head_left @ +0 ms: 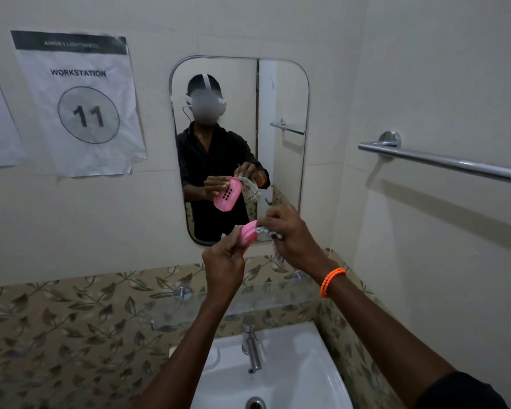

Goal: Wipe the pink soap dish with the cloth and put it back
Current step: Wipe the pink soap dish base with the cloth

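Observation:
The pink soap dish [247, 234] is held up in front of the mirror, tilted on edge, above the glass shelf. My left hand [223, 265] grips its lower left side. My right hand [291, 237], with an orange bead bracelet on the wrist, holds the grey-white cloth [270, 234] bunched against the dish's right side. Most of the cloth is hidden under my fingers. The mirror reflection shows the dish's slotted underside and the cloth hanging beside it.
A glass shelf [278, 293] on chrome mounts runs below my hands. Under it are a chrome tap [251, 343] and a white sink [292, 379]. A mirror [283, 93] hangs ahead, a towel bar [443, 160] on the right wall, a paper sign [77, 101] at left.

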